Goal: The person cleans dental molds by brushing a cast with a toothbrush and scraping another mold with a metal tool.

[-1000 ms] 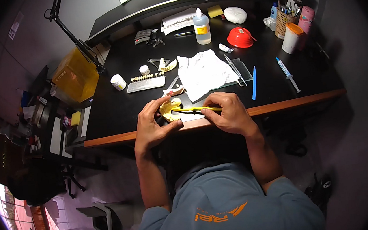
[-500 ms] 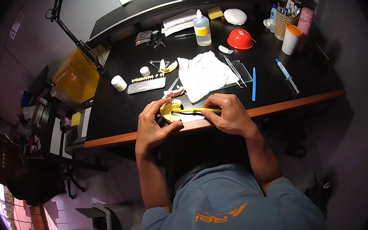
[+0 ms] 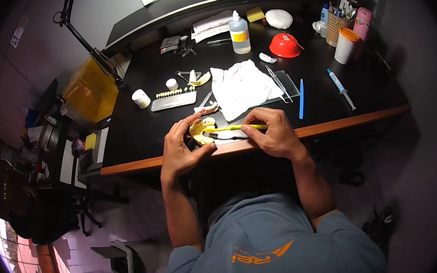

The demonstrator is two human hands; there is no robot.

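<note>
My left hand (image 3: 181,146) is curled around a yellow dental cast (image 3: 197,133) at the table's front edge. Between the thumb and fingers of my right hand (image 3: 272,133) is a slim yellow toothbrush (image 3: 233,127). Its far end reaches the inner side of the cast; whether bristles touch it is too small to see. Just beyond the cast lies another dental model (image 3: 207,108) with a red patch. A crumpled white cloth (image 3: 240,88) spreads on the table past both hands.
Left of the cloth are a shade guide (image 3: 174,101), a white jar (image 3: 141,98) and another cast (image 3: 200,79). To the right lie tweezers (image 3: 279,84), a blue stick (image 3: 301,99) and a syringe (image 3: 341,89). Behind stand a bottle (image 3: 239,35) and a red bowl (image 3: 284,46).
The toothbrush's handle end has risen slightly, and my right hand has shifted a little upward with it. My left hand and the cast stay nearly in place.
</note>
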